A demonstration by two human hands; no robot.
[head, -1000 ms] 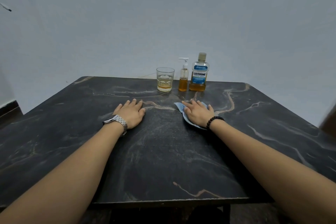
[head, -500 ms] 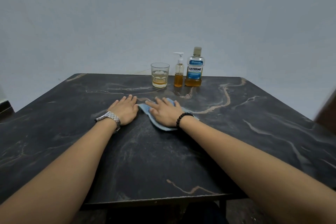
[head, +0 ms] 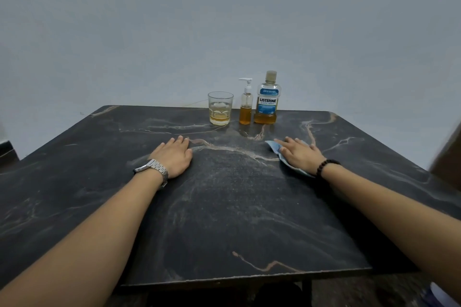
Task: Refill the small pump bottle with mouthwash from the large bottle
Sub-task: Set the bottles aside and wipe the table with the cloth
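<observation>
small pump bottle (head: 245, 107) stands beyond your hands, between glass (head: 220, 108) and large bottle (head: 267, 99). your left hand (head: 173, 156) lies flat, fingers straight; your right hand (head: 300, 154) presses a blue cloth (head: 274, 148) on the dark marble table (head: 224, 207), grey wall (head: 224, 20) behind.

Glass tumbler (head: 220, 108), part-filled with amber liquid, stood on dark marble table (head: 224, 219); pale blue cloth (head: 275, 148) lay flat; grey wall (head: 224, 20) behind.

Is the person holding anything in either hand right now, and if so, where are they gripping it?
Nothing is gripped. The right hand lies flat on top of a blue cloth, pressing it to the table. The left hand rests flat on the table.
</observation>
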